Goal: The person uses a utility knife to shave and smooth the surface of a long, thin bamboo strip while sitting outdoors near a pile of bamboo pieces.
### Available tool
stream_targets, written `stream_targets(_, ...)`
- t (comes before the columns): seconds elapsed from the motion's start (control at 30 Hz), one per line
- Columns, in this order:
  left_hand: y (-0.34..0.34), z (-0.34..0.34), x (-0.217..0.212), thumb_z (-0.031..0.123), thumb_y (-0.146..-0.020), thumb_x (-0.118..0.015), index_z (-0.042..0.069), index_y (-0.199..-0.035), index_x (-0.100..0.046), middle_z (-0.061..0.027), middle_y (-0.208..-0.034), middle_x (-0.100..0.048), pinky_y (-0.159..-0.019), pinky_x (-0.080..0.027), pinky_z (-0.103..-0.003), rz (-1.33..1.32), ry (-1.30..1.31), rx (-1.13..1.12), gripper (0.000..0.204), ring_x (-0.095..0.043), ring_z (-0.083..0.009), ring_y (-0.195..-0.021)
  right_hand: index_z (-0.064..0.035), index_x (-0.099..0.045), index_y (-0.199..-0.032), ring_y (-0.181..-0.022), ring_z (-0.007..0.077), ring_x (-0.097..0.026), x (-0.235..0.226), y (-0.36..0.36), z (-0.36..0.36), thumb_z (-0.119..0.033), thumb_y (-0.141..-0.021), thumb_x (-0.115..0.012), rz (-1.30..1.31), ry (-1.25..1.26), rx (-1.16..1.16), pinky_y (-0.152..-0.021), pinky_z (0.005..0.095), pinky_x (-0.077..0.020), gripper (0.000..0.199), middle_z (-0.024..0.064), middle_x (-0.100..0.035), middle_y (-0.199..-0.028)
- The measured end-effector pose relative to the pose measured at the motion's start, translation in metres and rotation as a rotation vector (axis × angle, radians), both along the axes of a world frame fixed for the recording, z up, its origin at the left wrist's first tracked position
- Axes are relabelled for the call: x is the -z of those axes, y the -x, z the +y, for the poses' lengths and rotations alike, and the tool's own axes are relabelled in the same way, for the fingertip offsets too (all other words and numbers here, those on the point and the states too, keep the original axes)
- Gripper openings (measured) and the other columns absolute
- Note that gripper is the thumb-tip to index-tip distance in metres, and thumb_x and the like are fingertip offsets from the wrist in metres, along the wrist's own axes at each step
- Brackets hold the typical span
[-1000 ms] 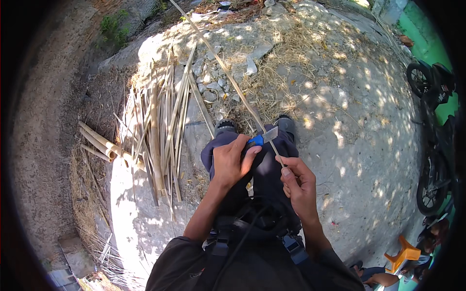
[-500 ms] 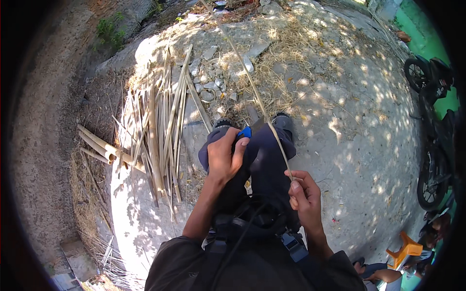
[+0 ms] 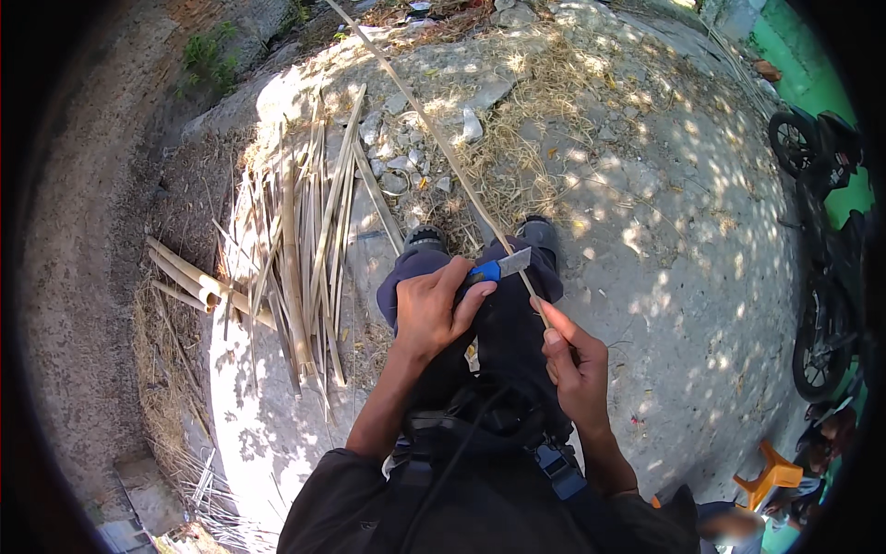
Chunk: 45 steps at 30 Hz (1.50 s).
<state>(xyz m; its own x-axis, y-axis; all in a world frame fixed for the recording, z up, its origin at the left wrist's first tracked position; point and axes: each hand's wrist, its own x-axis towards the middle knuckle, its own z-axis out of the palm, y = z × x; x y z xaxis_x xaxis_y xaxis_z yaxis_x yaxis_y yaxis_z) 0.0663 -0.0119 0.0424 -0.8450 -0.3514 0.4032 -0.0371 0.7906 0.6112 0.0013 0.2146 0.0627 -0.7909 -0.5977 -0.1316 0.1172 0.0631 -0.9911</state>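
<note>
Drawn back toward the body since the earlier frame: right hand [image 3: 577,369], with the strip [image 3: 434,129] pulled further through. Pinched between thumb and fingers of that hand, near end of strip; far end ran up and away over the ground past the feet. Left hand [image 3: 434,309] closed around blue-handled knife [image 3: 498,268], blade laid against the strip just above the knees. Noted left: split bamboo pile [image 3: 295,231]. Noted right: parked motorcycle [image 3: 821,249].
</note>
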Motion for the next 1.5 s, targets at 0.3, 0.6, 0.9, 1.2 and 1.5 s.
stream_targets(0.3,0.012,-0.040,0.002,0.034,-0.103,-0.069,0.006,-0.100,-0.064,-0.0162,-0.070,-0.066,-0.057,-0.048,-0.047,-0.029,-0.054,-0.311,0.028,-0.067,-0.0397,-0.064,-0.0026,-0.066,-0.144,-0.059,-0.0002,-0.035,0.010,-0.022,0.017,-0.010,-0.109,-0.055,-0.013,-0.023,-0.042,-0.051,0.0211,-0.0256,0.037,-0.0072,-0.049,-0.072)
stream_targets(0.6,-0.005,-0.013,-0.009,0.030,-0.101,-0.071,0.001,-0.098,-0.062,-0.0090,-0.067,-0.053,-0.058,-0.040,-0.032,0.073,-0.323,0.061,0.030,-0.050,-0.0196,-0.059,-0.0020,-0.064,-0.134,-0.061,0.0009,-0.040,0.006,0.000,0.008,-0.007,-0.109,-0.052,-0.099,0.018,-0.006,-0.054,0.0221,-0.0302,0.029,-0.0038,-0.050,-0.073)
stream_targets(0.9,0.005,-0.006,-0.013,0.015,-0.100,-0.076,0.000,-0.112,-0.074,0.0073,-0.069,-0.055,-0.058,-0.035,-0.023,0.166,-0.674,-0.166,0.020,-0.044,-0.0018,-0.064,-0.0009,-0.062,-0.130,-0.062,0.0015,-0.043,0.015,0.000,0.016,-0.005,-0.106,-0.052,-0.085,0.039,-0.160,-0.055,0.0218,-0.0334,0.026,-0.0002,-0.059,-0.076)
stream_targets(1.2,0.003,0.008,-0.018,0.012,-0.098,-0.080,0.003,-0.095,-0.075,0.0122,-0.063,-0.045,-0.054,-0.025,-0.022,0.118,-0.912,-0.114,0.010,-0.035,0.0011,-0.059,-0.0007,-0.058,-0.136,-0.067,0.0061,-0.056,0.012,0.008,-0.004,-0.009,-0.105,-0.058,0.139,0.107,-0.183,-0.062,0.0215,-0.0441,0.033,0.0059,-0.068,-0.090)
stream_targets(1.5,0.001,0.012,-0.028,0.024,-0.101,-0.073,0.000,-0.106,-0.068,-0.0074,-0.068,-0.061,-0.057,-0.045,-0.031,0.198,-0.307,0.029,0.025,-0.062,-0.0206,-0.059,0.0005,-0.064,-0.124,-0.058,0.0022,-0.045,-0.005,0.029,-0.028,-0.019,-0.113,-0.053,-0.200,0.109,-0.242,-0.051,0.0200,-0.0352,0.025,-0.0011,-0.053,-0.073)
